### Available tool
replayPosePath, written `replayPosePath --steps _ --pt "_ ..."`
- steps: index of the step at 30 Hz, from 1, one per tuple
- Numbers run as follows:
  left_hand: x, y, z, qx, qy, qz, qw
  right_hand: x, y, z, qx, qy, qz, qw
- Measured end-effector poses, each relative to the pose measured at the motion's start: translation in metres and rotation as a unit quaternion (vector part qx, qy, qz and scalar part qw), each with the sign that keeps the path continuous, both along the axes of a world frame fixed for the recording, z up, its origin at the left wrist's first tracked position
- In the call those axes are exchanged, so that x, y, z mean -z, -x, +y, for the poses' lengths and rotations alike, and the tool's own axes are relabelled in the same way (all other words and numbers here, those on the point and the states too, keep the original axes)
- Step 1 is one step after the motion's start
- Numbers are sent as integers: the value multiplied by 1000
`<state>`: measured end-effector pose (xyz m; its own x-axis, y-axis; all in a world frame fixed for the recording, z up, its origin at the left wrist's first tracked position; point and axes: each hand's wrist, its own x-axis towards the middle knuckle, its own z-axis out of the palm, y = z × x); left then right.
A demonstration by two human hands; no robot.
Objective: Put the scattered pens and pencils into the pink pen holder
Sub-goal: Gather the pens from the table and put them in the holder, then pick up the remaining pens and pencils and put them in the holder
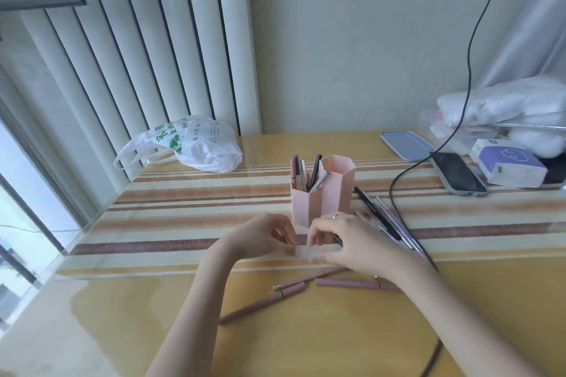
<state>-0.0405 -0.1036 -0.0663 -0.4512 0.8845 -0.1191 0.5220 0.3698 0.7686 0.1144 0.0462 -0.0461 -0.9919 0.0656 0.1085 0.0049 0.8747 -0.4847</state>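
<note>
On the bench (153,300), head view: a pink pen holder (321,193) of two joined six-sided tubes stands upright on the striped mat (183,208), near mid-bench. Its left tube holds several pens (306,174), tips up and leaning; what the taller right tube holds cannot be seen. Just in front of the holder both hands meet over a pale, see-through pen (301,251) that lies level between them. The left hand (266,236) has its fingertips curled down onto the pen's left end; the right hand (346,242), with a ring on one finger, pinches the right end with fingers bent. Blur hides the exact grip. To the right of the holder a loose bunch of pens (389,223) lies slantwise on the mat, partly under the right hand. Nearer the person, three mauve pens (352,283) lie scattered on the bare yellow surface, two crossing close together, one well to the left. Behind: a white plastic bag (196,145), a phone (456,174) with a black cable (468,70), a tissue pack (508,167).
</note>
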Motion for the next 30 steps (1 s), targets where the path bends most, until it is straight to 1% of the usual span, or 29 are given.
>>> replayPosePath --steps 1,2,4,6,8,10,13,16,18,21,27,30 --pt "-3 -4 -2 0 31 25 999 10 -3 -1 -4 -3 -37 999" --pt "-7 -8 -5 1 69 47 996 16 -6 -3 -5 -8 -48 999" --pt "-12 -19 -14 9 156 80 984 24 -10 -4 14 -30 -30 999" --pt "-13 -31 -22 15 206 96 974 25 -12 -6 30 -54 -9 998" --pt "-12 -41 -27 14 205 112 972 22 -16 -11 18 -54 -14 998" --pt "-12 -48 -28 9 193 126 973 21 -20 -15 -2 -58 -40 998" --pt "-11 -58 -27 -8 187 167 968 25 -20 -16 2 -85 -48 995" --pt "-8 -69 -24 -24 146 209 967 28 -20 -16 7 -109 -64 992" --pt "-6 -77 -21 -7 120 246 962 28 -21 -17 3 -115 -63 991" --pt "-2 -84 -18 13 91 268 959 29 -22 -17 4 -89 -47 995" --pt "4 -86 -11 26 121 324 938 27 -26 -15 34 -38 -37 998" --pt "4 -83 -12 30 109 317 942 23 -30 -10 50 -6 -57 997"
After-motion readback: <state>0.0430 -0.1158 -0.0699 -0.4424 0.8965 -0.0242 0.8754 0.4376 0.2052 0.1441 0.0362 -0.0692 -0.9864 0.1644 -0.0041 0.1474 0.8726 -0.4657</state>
